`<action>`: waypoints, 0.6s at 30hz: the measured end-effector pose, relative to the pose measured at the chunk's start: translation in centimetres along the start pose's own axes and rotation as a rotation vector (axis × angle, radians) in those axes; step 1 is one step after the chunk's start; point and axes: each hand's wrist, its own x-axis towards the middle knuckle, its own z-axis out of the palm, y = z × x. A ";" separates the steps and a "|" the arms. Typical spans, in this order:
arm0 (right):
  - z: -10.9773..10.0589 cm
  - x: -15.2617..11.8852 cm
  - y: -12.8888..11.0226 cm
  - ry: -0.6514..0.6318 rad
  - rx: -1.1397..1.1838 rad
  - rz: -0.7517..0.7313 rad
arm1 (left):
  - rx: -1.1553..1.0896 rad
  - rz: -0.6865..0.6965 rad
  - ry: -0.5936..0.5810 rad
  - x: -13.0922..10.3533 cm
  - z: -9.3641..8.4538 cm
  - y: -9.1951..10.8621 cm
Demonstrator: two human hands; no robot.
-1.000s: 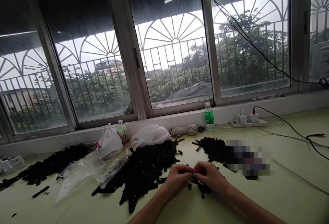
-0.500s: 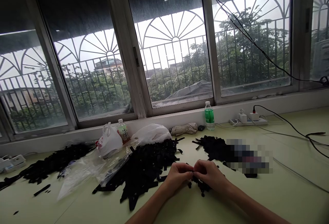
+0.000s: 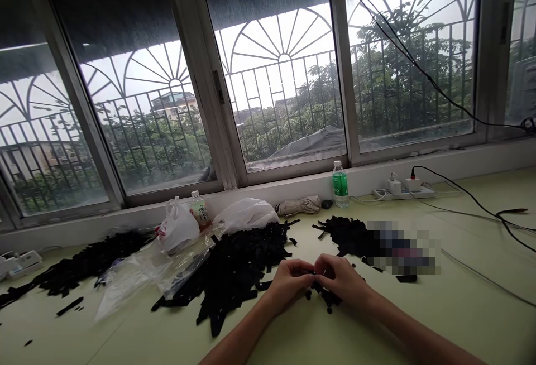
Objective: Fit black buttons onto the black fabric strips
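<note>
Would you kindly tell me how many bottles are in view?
2: one green-labelled bottle below the windows, right of centre; another bottle left of it, between white bags. Others may be hidden.

Black bits [image 3: 329,298] partly hidden behind hands [image 3: 343,280]

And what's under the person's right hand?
Small black pieces show on the table along the inner edge of the right hand. What lies directly beneath it is covered, so how far they extend there cannot be told.

dark piece [image 3: 314,273], pinched, small black bits [image 3: 329,298] clustered below
</note>
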 end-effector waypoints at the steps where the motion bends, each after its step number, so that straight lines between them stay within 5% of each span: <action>1: 0.0 0.0 0.0 -0.004 0.001 -0.001 | 0.000 0.000 -0.005 0.0 0.0 0.0; 18: -0.5 -0.2 -0.4 -0.051 -0.036 -0.022 | 0.043 0.001 -0.022 0.1 -0.2 -0.3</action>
